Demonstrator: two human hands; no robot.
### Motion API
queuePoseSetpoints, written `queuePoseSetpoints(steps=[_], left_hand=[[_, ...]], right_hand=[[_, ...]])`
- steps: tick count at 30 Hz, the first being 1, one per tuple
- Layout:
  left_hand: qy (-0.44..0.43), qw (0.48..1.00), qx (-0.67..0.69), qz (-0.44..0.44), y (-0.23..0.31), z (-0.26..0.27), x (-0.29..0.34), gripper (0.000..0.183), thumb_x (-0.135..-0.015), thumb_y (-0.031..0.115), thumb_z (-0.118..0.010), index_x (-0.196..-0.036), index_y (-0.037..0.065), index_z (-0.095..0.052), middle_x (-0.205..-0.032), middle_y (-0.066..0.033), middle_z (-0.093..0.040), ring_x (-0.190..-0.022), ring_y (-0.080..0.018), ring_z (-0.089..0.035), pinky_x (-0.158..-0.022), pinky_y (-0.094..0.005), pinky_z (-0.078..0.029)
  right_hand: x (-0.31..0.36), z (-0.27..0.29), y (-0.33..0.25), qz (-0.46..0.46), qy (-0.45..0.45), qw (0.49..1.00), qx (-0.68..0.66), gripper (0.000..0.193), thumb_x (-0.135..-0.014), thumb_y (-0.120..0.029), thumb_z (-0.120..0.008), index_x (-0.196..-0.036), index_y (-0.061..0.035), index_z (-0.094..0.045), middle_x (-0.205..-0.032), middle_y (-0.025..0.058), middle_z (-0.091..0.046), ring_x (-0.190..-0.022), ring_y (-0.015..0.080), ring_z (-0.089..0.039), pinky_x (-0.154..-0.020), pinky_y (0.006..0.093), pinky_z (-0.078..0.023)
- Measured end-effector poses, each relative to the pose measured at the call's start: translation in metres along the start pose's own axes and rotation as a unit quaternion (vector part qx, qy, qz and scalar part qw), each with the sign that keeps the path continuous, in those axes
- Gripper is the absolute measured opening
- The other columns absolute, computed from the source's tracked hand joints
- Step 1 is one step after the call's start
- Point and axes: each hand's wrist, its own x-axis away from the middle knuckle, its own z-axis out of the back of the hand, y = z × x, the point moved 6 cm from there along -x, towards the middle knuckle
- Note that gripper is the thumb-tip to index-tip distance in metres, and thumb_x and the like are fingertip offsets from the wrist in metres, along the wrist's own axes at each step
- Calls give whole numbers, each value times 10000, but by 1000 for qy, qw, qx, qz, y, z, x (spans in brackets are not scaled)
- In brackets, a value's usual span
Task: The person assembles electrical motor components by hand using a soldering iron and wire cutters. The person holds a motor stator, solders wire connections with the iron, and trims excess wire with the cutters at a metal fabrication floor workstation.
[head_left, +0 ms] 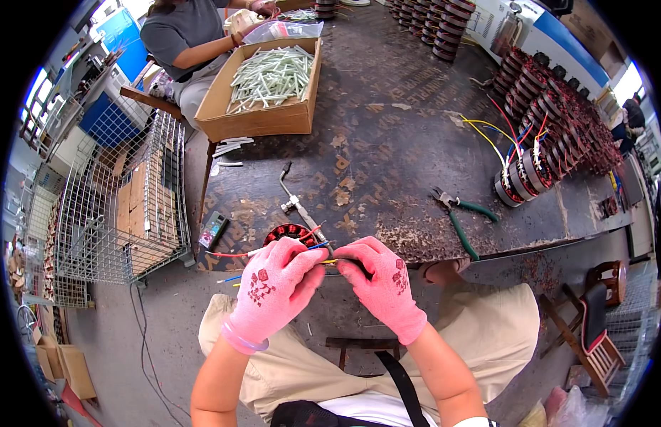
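Both my hands wear pink gloves and meet at the table's near edge. My left hand (270,288) is closed around coloured wires, whose red, blue and yellow ends stick out on its left side. My right hand (380,281) pinches a short yellow wire (330,261) that spans the gap between the hands. Just beyond my left hand lies a ring-shaped motor stator (286,231) with dark red windings, partly hidden by the glove. A metal hand torch (298,206) with a bent nozzle rests beside the stator and points away from me.
Green-handled pliers (455,222) lie to the right. A cardboard box (259,124) of white sleeves stands at the far left, near a seated person (184,43). Wired stators (522,181) and stacked ones (537,92) line the right side. A wire cage (124,206) stands left.
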Motion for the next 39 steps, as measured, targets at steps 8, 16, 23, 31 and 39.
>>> queuePoseSetpoints(steps=[8, 16, 23, 31, 39], left_hand=[[85, 996, -12, 28, -15, -11, 12, 251, -742, 77, -742, -970, 134, -655, -908, -41, -581, -811, -263, -614, -667, -394, -491], [34, 998, -60, -7, -13, -11, 7, 277, -723, 55, -741, -982, 122, -670, -903, -58, -584, -800, -286, -607, -672, -395, -494], [7, 998, -65, -3, -16, -12, 7, 256, -725, 48, -717, -964, 116, -656, -913, -58, -572, -809, -285, -596, -689, -397, -482], [-15, 998, -60, 5, -17, -13, 7, 262, -728, 33, -692, -975, 108, -645, -943, -65, -569, -856, -295, -591, -731, -412, -474], [-25, 998, -66, -1, -16, -13, 6, 273, -732, 40, -694, -991, 115, -645, -943, -66, -565, -845, -292, -588, -722, -410, -472]], right_hand=[[20, -11, 24, -115, -2, 992, -53, 309, -844, -171, -728, -1125, -72, -646, -975, 73, -650, -728, 191, -655, -661, 313, -512], [21, -31, 17, -55, 72, 996, 14, 367, -759, -65, -786, -1097, -62, -642, -945, 75, -628, -761, 154, -647, -626, 278, -520], [13, -30, 10, 69, 75, 992, 78, 349, -806, -116, -732, -1144, -101, -644, -977, 79, -646, -802, 260, -661, -666, 353, -527], [7, -27, 9, 98, 9, 990, 101, 337, -822, -146, -717, -1150, -111, -648, -989, 56, -666, -841, 257, -672, -690, 363, -538], [5, -22, 7, 143, -5, 977, 156, 301, -831, -166, -713, -1122, -124, -644, -989, 35, -662, -822, 239, -672, -676, 366, -532]])
